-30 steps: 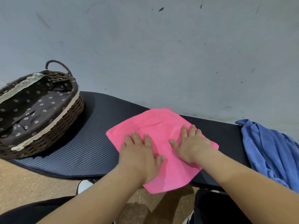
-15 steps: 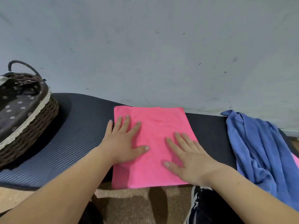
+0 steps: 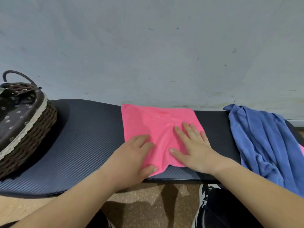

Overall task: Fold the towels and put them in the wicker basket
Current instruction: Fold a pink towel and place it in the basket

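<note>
A pink towel (image 3: 153, 119) lies on the black mat (image 3: 87, 137), creased down the middle between my hands. My left hand (image 3: 131, 158) covers its near left corner, fingers curled and thumb pressed on the near edge, pinching the cloth. My right hand (image 3: 192, 145) rests flat on the towel's right half with its fingers spread. The wicker basket (image 3: 32, 122), dark brown with a flowered liner and a loop handle, stands at the mat's left end. A crumpled blue towel (image 3: 256, 137) lies at the right end.
A grey wall rises right behind the mat. A sliver of another pink cloth (image 3: 301, 150) shows under the blue towel at the right edge. Below the mat's front edge are speckled brown floor and my black-and-white shoe (image 3: 203, 204).
The towel's near edge, which hung over the mat's front, now lies on the mat. My left hand slid back to the near left corner and curled. A crease has formed between my hands.
</note>
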{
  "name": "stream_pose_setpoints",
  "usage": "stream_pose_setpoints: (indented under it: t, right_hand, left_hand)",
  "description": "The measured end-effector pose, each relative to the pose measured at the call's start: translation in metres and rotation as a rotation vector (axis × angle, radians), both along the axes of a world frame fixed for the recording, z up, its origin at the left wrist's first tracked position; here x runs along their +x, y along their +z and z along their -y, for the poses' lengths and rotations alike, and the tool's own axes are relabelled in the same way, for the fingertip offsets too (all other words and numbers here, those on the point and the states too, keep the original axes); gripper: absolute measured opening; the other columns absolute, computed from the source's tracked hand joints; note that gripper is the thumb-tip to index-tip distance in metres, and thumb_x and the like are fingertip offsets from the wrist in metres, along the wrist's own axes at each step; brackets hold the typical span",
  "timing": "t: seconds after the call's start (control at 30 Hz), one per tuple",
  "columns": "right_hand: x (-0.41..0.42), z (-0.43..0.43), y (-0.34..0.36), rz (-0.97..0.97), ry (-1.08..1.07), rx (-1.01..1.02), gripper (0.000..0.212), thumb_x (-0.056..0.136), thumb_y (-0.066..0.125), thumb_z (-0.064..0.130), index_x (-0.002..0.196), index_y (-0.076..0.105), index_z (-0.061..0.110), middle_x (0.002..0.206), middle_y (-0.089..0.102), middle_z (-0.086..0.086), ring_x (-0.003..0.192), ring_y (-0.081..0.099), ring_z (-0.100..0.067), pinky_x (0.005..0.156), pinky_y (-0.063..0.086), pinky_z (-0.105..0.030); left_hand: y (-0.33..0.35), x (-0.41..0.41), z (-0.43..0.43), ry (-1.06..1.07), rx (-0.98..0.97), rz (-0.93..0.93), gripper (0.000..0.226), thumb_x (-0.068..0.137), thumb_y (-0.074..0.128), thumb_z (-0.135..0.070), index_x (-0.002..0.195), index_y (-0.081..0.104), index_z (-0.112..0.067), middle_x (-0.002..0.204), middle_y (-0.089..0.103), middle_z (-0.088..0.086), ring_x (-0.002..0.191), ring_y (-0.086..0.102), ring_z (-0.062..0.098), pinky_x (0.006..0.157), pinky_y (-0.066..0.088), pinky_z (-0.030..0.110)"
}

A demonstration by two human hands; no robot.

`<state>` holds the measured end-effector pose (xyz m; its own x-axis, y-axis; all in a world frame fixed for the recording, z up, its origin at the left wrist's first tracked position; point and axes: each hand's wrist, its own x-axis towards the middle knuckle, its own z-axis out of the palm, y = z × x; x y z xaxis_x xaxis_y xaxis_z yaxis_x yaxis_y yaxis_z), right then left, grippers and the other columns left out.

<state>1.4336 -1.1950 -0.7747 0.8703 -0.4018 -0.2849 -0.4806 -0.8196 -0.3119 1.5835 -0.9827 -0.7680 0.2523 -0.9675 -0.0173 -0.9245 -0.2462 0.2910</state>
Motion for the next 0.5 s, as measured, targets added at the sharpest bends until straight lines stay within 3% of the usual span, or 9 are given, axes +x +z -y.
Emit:
stream_pose_setpoints:
  t: [0.03, 0.07, 0.1, 0.13, 0.2, 0.4, 0.5]
  right_hand:
    - [-0.003, 0.001, 0.006, 0.085, 0.013, -0.015, 0.085, 0.087, 0.036, 0.082, 0.158, 0.028, 0.036, 0.167, 0.019, -0.002, 0.156, 0.01, -0.024, 0.125, 0.015, -0.05]
    - [-0.008, 0.002, 0.011, 0.164, 0.034, -0.037, 0.077, 0.083, 0.042, 0.081, 0.143, 0.05, 0.033, 0.146, 0.043, 0.0, 0.142, 0.035, -0.024, 0.118, 0.031, -0.047]
    - [-0.012, 0.003, 0.015, 0.227, 0.058, -0.042, 0.063, 0.081, 0.049, 0.079, 0.12, 0.063, 0.032, 0.12, 0.054, 0.006, 0.119, 0.05, -0.019, 0.105, 0.043, -0.044]
    - [-0.017, 0.003, 0.017, 0.257, 0.076, -0.022, 0.051, 0.079, 0.055, 0.077, 0.101, 0.063, 0.032, 0.101, 0.054, 0.01, 0.1, 0.054, -0.014, 0.093, 0.048, -0.041]
    - [-0.027, 0.0, 0.017, 0.24, 0.12, 0.034, 0.045, 0.074, 0.061, 0.075, 0.085, 0.057, 0.031, 0.086, 0.052, 0.013, 0.085, 0.052, -0.009, 0.083, 0.05, -0.039]
    - [-0.035, 0.004, 0.009, 0.205, 0.171, 0.1, 0.057, 0.058, 0.072, 0.077, 0.09, 0.057, 0.032, 0.09, 0.05, 0.017, 0.087, 0.05, -0.005, 0.081, 0.05, -0.034]
    - [-0.037, 0.006, 0.008, 0.156, 0.201, 0.077, 0.062, 0.052, 0.073, 0.08, 0.092, 0.052, 0.037, 0.091, 0.046, 0.022, 0.088, 0.046, -0.006, 0.08, 0.05, -0.035]
  left_hand:
    - [0.003, 0.001, -0.004, -0.002, -0.028, 0.002, 0.064, 0.083, 0.06, -0.064, 0.129, 0.059, -0.019, 0.142, 0.051, 0.002, 0.13, 0.051, 0.024, 0.109, 0.047, 0.042]
    - [0.005, 0.002, -0.008, -0.009, -0.043, 0.002, 0.06, 0.079, 0.063, -0.066, 0.119, 0.06, -0.022, 0.134, 0.054, -0.002, 0.122, 0.054, 0.02, 0.103, 0.05, 0.039]
    - [0.006, 0.002, -0.012, -0.019, -0.043, 0.004, 0.056, 0.075, 0.065, -0.068, 0.111, 0.06, -0.024, 0.126, 0.054, -0.005, 0.114, 0.054, 0.018, 0.097, 0.051, 0.037]
    - [0.007, 0.003, -0.016, -0.029, -0.028, 0.005, 0.055, 0.072, 0.066, -0.07, 0.104, 0.059, -0.026, 0.12, 0.052, -0.008, 0.107, 0.053, 0.016, 0.092, 0.052, 0.035]
    - [0.006, 0.002, -0.023, -0.054, 0.012, 0.001, 0.052, 0.068, 0.07, -0.068, 0.097, 0.057, -0.027, 0.115, 0.05, -0.01, 0.103, 0.051, 0.014, 0.086, 0.051, 0.033]
    - [0.005, 0.0, -0.039, -0.036, -0.024, -0.08, 0.014, 0.091, 0.066, -0.037, 0.099, 0.066, -0.026, 0.133, 0.057, -0.011, 0.125, 0.053, 0.011, 0.097, 0.053, 0.035]
    - [0.011, 0.006, -0.045, 0.004, -0.03, -0.136, 0.002, 0.095, 0.06, -0.032, 0.094, 0.06, -0.03, 0.126, 0.063, -0.014, 0.119, 0.058, 0.008, 0.095, 0.053, 0.035]
